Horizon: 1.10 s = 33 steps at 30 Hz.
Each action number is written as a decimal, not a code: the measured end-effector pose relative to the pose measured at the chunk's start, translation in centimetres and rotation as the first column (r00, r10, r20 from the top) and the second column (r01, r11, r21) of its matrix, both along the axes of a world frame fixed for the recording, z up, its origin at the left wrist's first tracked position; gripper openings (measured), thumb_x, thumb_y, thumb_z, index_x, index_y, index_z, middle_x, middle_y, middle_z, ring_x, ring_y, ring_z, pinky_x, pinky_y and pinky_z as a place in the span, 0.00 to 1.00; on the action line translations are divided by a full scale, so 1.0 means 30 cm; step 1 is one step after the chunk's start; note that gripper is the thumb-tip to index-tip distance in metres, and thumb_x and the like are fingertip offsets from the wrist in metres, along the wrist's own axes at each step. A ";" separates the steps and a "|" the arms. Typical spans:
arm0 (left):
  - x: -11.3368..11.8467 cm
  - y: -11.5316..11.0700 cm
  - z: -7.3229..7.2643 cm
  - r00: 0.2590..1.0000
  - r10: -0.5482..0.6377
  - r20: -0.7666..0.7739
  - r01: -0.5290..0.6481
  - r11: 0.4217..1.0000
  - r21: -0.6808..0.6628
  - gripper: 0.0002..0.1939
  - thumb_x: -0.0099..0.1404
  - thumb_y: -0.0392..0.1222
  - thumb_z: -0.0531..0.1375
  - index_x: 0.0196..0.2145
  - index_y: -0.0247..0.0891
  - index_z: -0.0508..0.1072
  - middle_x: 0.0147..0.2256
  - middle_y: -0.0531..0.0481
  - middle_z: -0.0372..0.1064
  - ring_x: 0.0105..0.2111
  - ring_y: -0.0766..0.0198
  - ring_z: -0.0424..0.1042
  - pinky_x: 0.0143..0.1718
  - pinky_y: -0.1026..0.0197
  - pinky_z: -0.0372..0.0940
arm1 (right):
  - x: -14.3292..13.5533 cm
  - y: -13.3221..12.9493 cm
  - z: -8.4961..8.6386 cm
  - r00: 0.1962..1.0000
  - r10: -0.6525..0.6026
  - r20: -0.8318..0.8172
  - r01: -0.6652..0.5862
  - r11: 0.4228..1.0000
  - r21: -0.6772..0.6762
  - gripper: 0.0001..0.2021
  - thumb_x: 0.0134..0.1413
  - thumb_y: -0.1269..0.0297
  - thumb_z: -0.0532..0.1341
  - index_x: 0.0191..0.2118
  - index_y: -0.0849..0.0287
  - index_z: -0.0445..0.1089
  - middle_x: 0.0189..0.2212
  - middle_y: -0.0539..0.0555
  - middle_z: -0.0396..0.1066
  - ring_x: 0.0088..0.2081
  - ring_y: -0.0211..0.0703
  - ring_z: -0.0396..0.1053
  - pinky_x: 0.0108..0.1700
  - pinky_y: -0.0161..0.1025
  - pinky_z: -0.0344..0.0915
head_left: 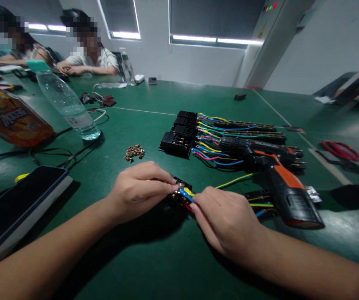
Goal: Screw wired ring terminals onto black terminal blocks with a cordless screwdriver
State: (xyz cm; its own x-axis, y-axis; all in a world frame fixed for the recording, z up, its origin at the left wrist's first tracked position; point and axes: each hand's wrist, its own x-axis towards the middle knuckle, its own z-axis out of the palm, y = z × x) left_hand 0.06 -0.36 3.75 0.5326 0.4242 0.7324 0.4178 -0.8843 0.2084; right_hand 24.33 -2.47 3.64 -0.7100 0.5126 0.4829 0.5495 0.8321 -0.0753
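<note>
My right hand (226, 216) is closed on several wires (188, 193) whose blue and yellow ends lie over a black terminal block (184, 182) on the table. My left hand (144, 187) reaches to the same block from the left. Its thumb and fingers are pinched together over the brass-coloured terminals, and whatever they hold is too small to make out. Both hands partly cover the block. Beyond the left hand lies a small pile of brass-coloured screws (134, 152). From behind the right hand a yellow-green wire (234, 181) runs off to the right.
A black and orange cordless drill (276, 175) lies right, across wired strips. Several wired black blocks (179, 139) sit in a row behind. Left are a phone-like device (23, 208), an orange drink bottle (13, 116) and a water bottle (65, 102). Two people (88, 58) sit across the table.
</note>
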 end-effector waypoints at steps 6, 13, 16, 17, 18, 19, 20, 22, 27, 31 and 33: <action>-0.001 0.001 0.002 1.000 -0.006 -0.012 0.006 1.000 -0.007 0.08 0.64 0.31 0.65 0.40 0.40 0.79 0.35 0.48 0.78 0.33 0.66 0.75 0.35 0.64 0.70 | 0.000 -0.007 0.009 1.000 -0.007 0.013 0.008 0.999 -0.041 0.10 0.64 0.70 0.54 0.31 0.59 0.68 0.25 0.52 0.66 0.27 0.42 0.60 0.31 0.42 0.53; -0.006 0.008 -0.005 1.000 -0.021 -0.020 0.021 1.000 -0.022 0.07 0.65 0.32 0.65 0.40 0.39 0.79 0.36 0.47 0.78 0.34 0.65 0.75 0.36 0.63 0.70 | 0.002 -0.004 0.007 1.000 -0.014 0.013 0.015 0.997 -0.077 0.09 0.64 0.70 0.54 0.31 0.58 0.67 0.26 0.51 0.66 0.27 0.42 0.61 0.31 0.42 0.54; -0.011 0.011 -0.007 0.999 -0.035 -0.026 0.034 0.999 -0.037 0.07 0.64 0.32 0.65 0.40 0.38 0.79 0.36 0.46 0.78 0.34 0.65 0.75 0.36 0.62 0.70 | 0.002 -0.005 0.010 1.000 -0.020 0.015 0.022 0.991 -0.131 0.09 0.64 0.70 0.54 0.32 0.58 0.67 0.27 0.51 0.66 0.27 0.42 0.61 0.32 0.42 0.55; -0.012 0.011 -0.008 0.999 -0.037 -0.028 0.036 0.998 -0.042 0.07 0.64 0.32 0.65 0.41 0.38 0.79 0.36 0.46 0.77 0.35 0.65 0.75 0.36 0.62 0.70 | 0.002 -0.006 0.010 1.000 -0.027 0.013 0.029 0.988 -0.151 0.09 0.64 0.70 0.54 0.32 0.58 0.67 0.27 0.51 0.66 0.28 0.42 0.62 0.32 0.41 0.55; -0.012 0.012 -0.007 0.999 -0.035 -0.031 0.034 0.998 -0.049 0.07 0.64 0.32 0.65 0.41 0.38 0.79 0.36 0.46 0.78 0.35 0.65 0.75 0.36 0.62 0.70 | 0.002 -0.007 0.010 0.999 -0.036 0.012 0.038 0.984 -0.172 0.09 0.64 0.69 0.53 0.33 0.58 0.68 0.28 0.52 0.66 0.28 0.42 0.62 0.32 0.41 0.55; -0.012 0.011 -0.007 0.999 -0.033 -0.031 0.031 0.998 -0.054 0.07 0.64 0.32 0.65 0.41 0.38 0.79 0.36 0.46 0.78 0.35 0.65 0.75 0.36 0.62 0.70 | 0.001 -0.008 0.009 0.999 -0.046 0.012 0.047 0.981 -0.190 0.09 0.64 0.69 0.53 0.33 0.59 0.68 0.29 0.52 0.67 0.28 0.41 0.63 0.32 0.41 0.56; -0.012 0.011 -0.006 0.999 -0.031 -0.031 0.030 0.998 -0.056 0.07 0.65 0.32 0.65 0.41 0.38 0.79 0.36 0.46 0.78 0.35 0.65 0.75 0.37 0.63 0.70 | 0.001 -0.009 0.008 0.998 -0.054 0.011 0.055 0.978 -0.200 0.09 0.65 0.69 0.54 0.34 0.59 0.69 0.29 0.52 0.67 0.29 0.42 0.63 0.31 0.41 0.56; -0.011 0.010 -0.003 0.999 -0.030 -0.029 0.029 0.998 -0.059 0.07 0.65 0.33 0.64 0.41 0.39 0.79 0.36 0.47 0.78 0.34 0.65 0.75 0.37 0.63 0.70 | 0.001 -0.009 0.005 0.998 -0.058 0.002 0.058 0.977 -0.205 0.09 0.65 0.69 0.54 0.34 0.59 0.69 0.30 0.53 0.67 0.29 0.42 0.64 0.31 0.40 0.56; -0.011 0.009 -0.001 0.999 -0.029 -0.041 0.027 0.998 -0.060 0.06 0.65 0.33 0.64 0.39 0.39 0.79 0.35 0.47 0.78 0.34 0.65 0.75 0.36 0.63 0.70 | 0.002 -0.012 0.002 0.998 -0.039 -0.049 0.026 0.971 -0.237 0.08 0.64 0.69 0.55 0.37 0.61 0.71 0.30 0.53 0.70 0.31 0.42 0.67 0.34 0.40 0.59; -0.014 0.011 -0.006 0.997 -0.046 -0.054 0.042 0.997 -0.071 0.07 0.64 0.32 0.65 0.40 0.39 0.78 0.35 0.48 0.78 0.34 0.65 0.75 0.37 0.63 0.70 | -0.001 -0.016 0.002 0.999 -0.024 -0.039 0.015 0.975 -0.220 0.08 0.64 0.70 0.55 0.37 0.61 0.71 0.30 0.54 0.70 0.31 0.43 0.67 0.34 0.41 0.60; -0.013 0.011 -0.006 0.997 -0.056 -0.059 0.051 0.995 -0.084 0.07 0.64 0.33 0.65 0.40 0.40 0.78 0.35 0.48 0.78 0.34 0.65 0.76 0.37 0.63 0.70 | -0.004 -0.017 0.000 0.999 -0.028 -0.029 0.021 0.977 -0.211 0.08 0.64 0.70 0.55 0.37 0.61 0.71 0.30 0.54 0.70 0.31 0.44 0.67 0.34 0.42 0.60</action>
State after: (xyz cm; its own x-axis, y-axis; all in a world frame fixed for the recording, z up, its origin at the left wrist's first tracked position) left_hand -0.34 -0.03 3.56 0.5988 0.4513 0.6616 0.3848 -0.8866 0.2566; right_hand 24.21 -2.98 3.63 -0.6819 0.6225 0.3841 0.5642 0.7818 -0.2654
